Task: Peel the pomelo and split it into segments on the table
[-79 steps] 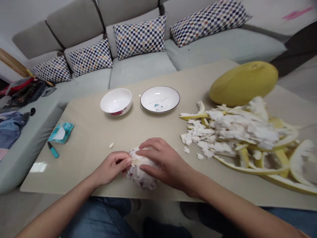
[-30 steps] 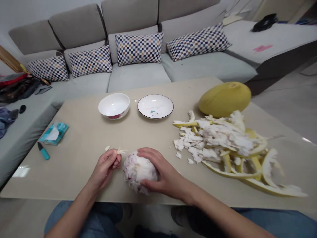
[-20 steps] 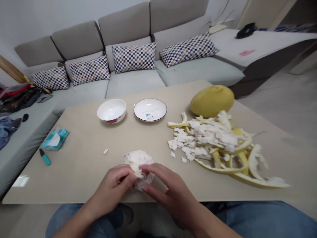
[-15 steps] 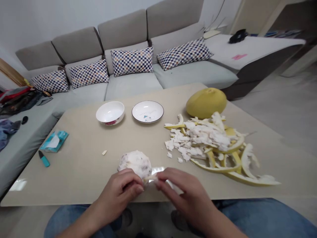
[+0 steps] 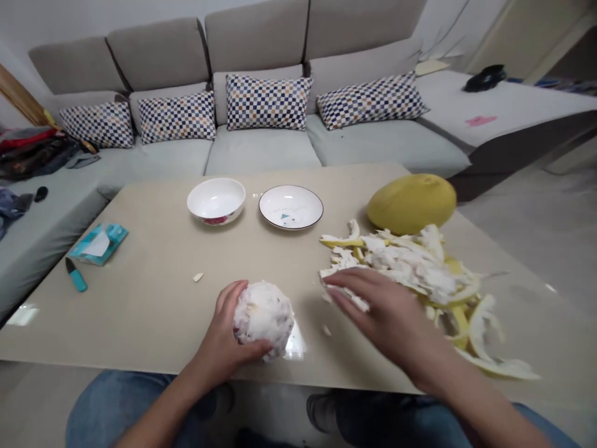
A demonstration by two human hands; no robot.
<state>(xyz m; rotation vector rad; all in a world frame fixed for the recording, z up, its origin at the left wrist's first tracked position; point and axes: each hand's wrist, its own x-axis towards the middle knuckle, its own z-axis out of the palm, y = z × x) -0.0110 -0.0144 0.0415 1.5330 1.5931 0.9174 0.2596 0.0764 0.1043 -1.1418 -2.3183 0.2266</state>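
A peeled pomelo [image 5: 267, 317], coated in patchy white pith with a purplish tint, rests near the table's front edge. My left hand [image 5: 228, 336] wraps its left side, thumb across the front and fingers behind. My right hand [image 5: 377, 305] is over the near left part of the heap of yellow peel and white pith [image 5: 405, 264]. Its fingers are stretched out and apart, with nothing visible held in them, though the hand is slightly blurred. A small pith scrap [image 5: 326, 330] is on the table below that hand.
A whole yellow pomelo [image 5: 413, 202] sits behind the heap. A white bowl [image 5: 216, 196] and a dark-rimmed plate [image 5: 303, 211] stand at the back. On the left are a tissue pack [image 5: 109, 242], a teal-handled knife [image 5: 76, 276] and a small pale scrap [image 5: 198, 277].
My right hand has moved right from the peeled pomelo to the peel heap, and the pith strip it pinched has left its fingers. My left hand has spread around the fruit. The view has shifted.
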